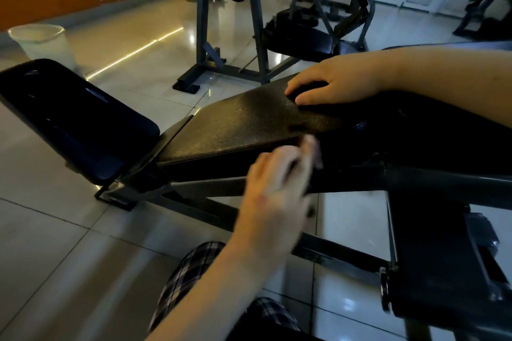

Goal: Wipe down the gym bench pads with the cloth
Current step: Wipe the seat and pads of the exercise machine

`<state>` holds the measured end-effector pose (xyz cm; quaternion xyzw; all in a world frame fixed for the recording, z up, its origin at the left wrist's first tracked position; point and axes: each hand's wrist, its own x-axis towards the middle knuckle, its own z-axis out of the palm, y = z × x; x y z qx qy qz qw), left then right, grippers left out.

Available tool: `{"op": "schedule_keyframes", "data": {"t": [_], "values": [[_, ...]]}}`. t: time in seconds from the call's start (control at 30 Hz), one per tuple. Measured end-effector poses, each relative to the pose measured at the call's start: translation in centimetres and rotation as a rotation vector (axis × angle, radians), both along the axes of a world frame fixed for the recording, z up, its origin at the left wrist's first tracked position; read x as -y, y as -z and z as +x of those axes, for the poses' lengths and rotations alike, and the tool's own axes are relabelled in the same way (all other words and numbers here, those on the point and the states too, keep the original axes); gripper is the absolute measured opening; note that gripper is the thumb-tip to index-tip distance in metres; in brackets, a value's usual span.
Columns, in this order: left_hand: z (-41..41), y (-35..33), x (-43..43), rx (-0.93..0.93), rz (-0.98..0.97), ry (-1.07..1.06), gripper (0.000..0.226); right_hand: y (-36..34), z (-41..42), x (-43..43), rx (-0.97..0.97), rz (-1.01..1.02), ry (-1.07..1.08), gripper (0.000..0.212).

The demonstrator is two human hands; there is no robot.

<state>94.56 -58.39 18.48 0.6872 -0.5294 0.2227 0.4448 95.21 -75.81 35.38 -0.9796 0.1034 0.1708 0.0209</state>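
Observation:
The long black textured back pad (249, 122) of the gym bench runs across the middle of the view. The smooth dark seat pad (77, 119) is tilted up at the left. My right hand (335, 83) rests on top of the back pad near its far edge, with the fingers arched and spread. My left hand (277, 185) is blurred by motion at the pad's near edge. It holds a small pale cloth (311, 149) at the fingertips, against the side of the pad. Little of the cloth shows.
The bench's steel frame (210, 202) and foot (443, 271) stand on a glossy tiled floor. A dumbbell rack (230, 36) and another machine (327, 22) are behind the bench. A pale plastic bin (44, 44) sits at the far left. My plaid-clad knees (199, 271) are at the bottom.

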Motion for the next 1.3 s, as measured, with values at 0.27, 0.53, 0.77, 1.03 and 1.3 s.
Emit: {"op": "schedule_keyframes", "data": {"t": [0.27,0.53,0.77,1.03,1.3], "values": [[3.6,1.1,-2.3,-0.101,0.048,-0.115,0.046,0.1,0.1,0.0,-0.011,0.0,-0.008,0.044],[0.7,-1.9,0.7,0.009,-0.068,0.111,0.046,0.1,0.1,-0.1,-0.005,0.014,0.007,0.044],[2.8,1.3,-1.1,0.009,-0.01,0.006,0.042,0.1,0.0,0.0,0.003,0.01,-0.001,0.044],[-0.1,-1.3,1.4,-0.069,-0.135,0.016,0.034,0.3,0.3,0.1,-0.007,0.008,-0.001,0.045],[4.3,2.7,-2.7,-0.079,0.041,-0.194,0.044,0.1,0.4,-1.0,-0.067,-0.065,-0.008,0.044]]}}
